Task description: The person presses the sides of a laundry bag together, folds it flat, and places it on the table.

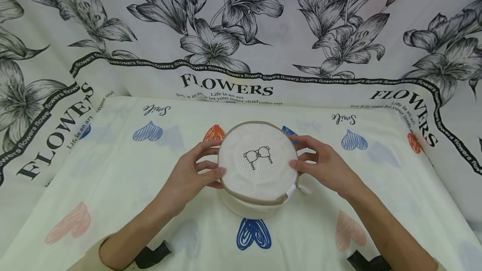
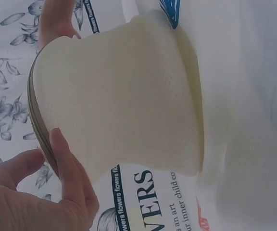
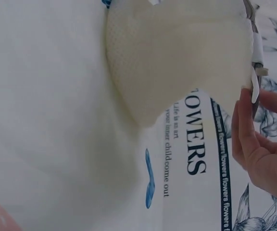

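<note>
A round white mesh laundry bag (image 1: 260, 175) stands upright on the cloth in the head view. Its flat lid has a brown-grey zipped edge and a stitched line drawing like a bra. My left hand (image 1: 196, 168) pinches the lid's edge on the left, thumb on top and fingers against the side. At the opposite edge, my right hand (image 1: 320, 162) grips the rim the same way. A zipper pull (image 1: 303, 189) hangs at the front right of the rim, below my right hand. In the left wrist view, the bag's soft mesh side (image 2: 114, 96) sags inward.
The bag rests on a white cloth (image 1: 124, 195) printed with coloured hearts. A curtain-like sheet (image 1: 286, 53) with black flowers and lettering rises behind it and along both sides. Dark straps (image 1: 152, 256) show near the wrists at the lower edge.
</note>
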Demonstrator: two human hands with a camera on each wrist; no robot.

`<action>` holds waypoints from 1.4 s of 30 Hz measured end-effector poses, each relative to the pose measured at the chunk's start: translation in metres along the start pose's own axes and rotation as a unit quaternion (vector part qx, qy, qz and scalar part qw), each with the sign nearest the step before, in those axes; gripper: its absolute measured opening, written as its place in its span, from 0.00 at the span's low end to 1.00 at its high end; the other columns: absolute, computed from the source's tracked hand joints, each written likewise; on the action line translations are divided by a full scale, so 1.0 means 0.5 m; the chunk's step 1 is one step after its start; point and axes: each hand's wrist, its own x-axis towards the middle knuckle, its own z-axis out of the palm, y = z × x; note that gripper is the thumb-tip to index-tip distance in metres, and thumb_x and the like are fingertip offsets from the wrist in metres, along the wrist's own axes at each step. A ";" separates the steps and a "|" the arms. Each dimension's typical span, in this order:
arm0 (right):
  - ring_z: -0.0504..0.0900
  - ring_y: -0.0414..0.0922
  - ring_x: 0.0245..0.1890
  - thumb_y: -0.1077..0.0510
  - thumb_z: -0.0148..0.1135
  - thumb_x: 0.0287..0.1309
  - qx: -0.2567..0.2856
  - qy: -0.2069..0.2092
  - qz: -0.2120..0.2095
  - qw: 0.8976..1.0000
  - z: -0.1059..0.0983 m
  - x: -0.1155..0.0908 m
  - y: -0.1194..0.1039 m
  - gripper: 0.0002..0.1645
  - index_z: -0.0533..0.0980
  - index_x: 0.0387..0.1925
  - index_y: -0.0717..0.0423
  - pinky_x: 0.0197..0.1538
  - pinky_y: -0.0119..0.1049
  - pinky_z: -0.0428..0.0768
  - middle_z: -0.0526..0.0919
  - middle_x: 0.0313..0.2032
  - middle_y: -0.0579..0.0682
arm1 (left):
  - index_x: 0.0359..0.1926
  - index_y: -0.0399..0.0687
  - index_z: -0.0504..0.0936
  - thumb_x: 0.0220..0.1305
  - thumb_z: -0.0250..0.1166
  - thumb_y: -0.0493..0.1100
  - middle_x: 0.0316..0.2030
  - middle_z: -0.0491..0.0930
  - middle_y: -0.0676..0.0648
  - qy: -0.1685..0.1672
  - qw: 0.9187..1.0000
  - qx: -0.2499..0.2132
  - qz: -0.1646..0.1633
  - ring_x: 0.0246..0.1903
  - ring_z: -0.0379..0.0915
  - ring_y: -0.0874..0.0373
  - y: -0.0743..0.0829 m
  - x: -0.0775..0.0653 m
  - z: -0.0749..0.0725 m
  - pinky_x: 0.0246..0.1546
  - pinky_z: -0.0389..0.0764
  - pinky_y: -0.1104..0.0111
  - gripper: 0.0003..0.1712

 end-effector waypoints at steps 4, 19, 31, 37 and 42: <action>0.83 0.47 0.43 0.61 0.69 0.60 0.007 0.002 0.004 1.000 0.005 0.001 0.000 0.37 0.66 0.69 0.55 0.42 0.38 0.86 0.71 0.55 0.59 | 0.71 0.53 0.66 0.57 0.71 0.29 0.63 0.68 0.42 -0.011 1.000 -0.003 -0.001 0.48 0.79 0.47 -0.004 0.000 0.000 0.37 0.87 0.56 0.43; 0.81 0.50 0.44 0.58 0.72 0.57 0.007 -0.001 0.027 1.000 0.025 0.006 0.017 0.44 0.63 0.72 0.49 0.43 0.37 0.86 0.70 0.55 0.59 | 0.67 0.48 0.69 0.56 0.71 0.29 0.58 0.68 0.40 0.013 1.000 0.002 -0.004 0.48 0.79 0.48 -0.023 0.013 -0.001 0.37 0.87 0.59 0.38; 0.81 0.51 0.43 0.59 0.73 0.55 0.008 -0.004 0.039 0.999 0.033 0.014 0.030 0.46 0.62 0.73 0.45 0.41 0.39 0.86 0.70 0.57 0.58 | 0.70 0.51 0.69 0.58 0.68 0.27 0.61 0.70 0.43 -0.008 1.000 -0.017 -0.018 0.48 0.80 0.47 -0.029 0.021 -0.003 0.36 0.87 0.55 0.40; 0.81 0.52 0.43 0.58 0.74 0.54 0.021 -0.008 0.045 0.999 0.041 0.015 0.038 0.47 0.62 0.72 0.42 0.41 0.40 0.87 0.70 0.56 0.58 | 0.69 0.52 0.70 0.58 0.69 0.27 0.59 0.69 0.42 -0.003 1.000 -0.017 -0.024 0.48 0.80 0.48 -0.034 0.023 -0.003 0.38 0.87 0.57 0.40; 0.81 0.52 0.43 0.58 0.75 0.53 0.021 -0.004 0.047 0.999 0.045 0.015 0.042 0.47 0.62 0.72 0.44 0.40 0.41 0.87 0.70 0.55 0.58 | 0.67 0.49 0.70 0.58 0.70 0.28 0.58 0.70 0.40 0.010 1.000 -0.012 -0.024 0.48 0.79 0.49 -0.038 0.023 -0.003 0.38 0.87 0.59 0.37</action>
